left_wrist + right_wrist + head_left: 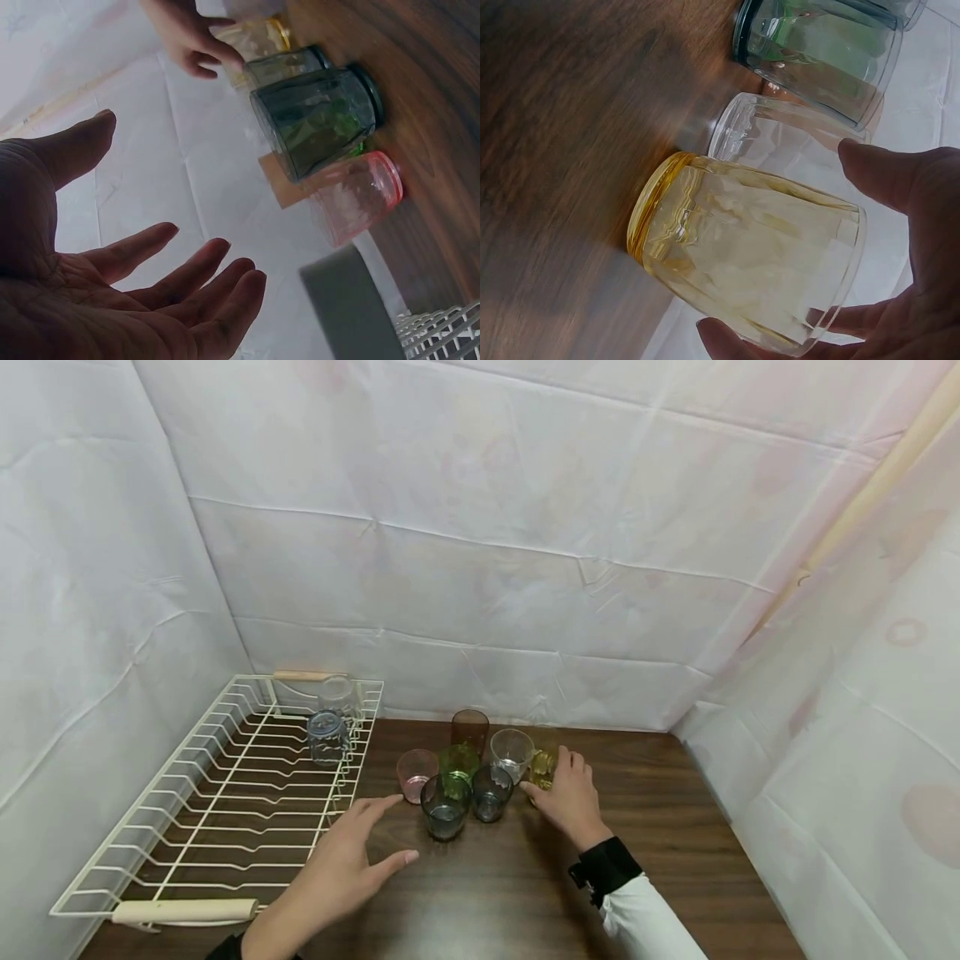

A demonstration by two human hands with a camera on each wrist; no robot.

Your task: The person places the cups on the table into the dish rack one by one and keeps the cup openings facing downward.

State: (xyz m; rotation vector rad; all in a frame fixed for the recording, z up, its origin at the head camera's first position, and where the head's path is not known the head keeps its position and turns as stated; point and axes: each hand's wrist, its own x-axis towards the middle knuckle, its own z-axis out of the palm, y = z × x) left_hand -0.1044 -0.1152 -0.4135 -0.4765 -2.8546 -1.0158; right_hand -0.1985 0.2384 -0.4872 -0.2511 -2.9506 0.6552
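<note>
My right hand [567, 789] reaches around a yellow glass [742, 247] that stands upright on the table. Its thumb and fingers are spread to either side near the rim, the thumb apart from the glass. My left hand [341, 856] hovers with fingers extended and holds nothing, left of two dark grey glasses [445, 814] and a pink glass [417, 775]. Behind these stand a green glass [459, 761], a brown glass [470, 728] and a clear glass [512, 752]. In the left wrist view the left palm [97, 300] faces the cluster, bare.
A cream wire dish rack [187, 885] with wooden handles stands on the left. At its far right corner are a blue glass [327, 737] and a clear glass [337, 693], upside down. Pale fabric walls [480, 593] enclose the brown wooden table [675, 827].
</note>
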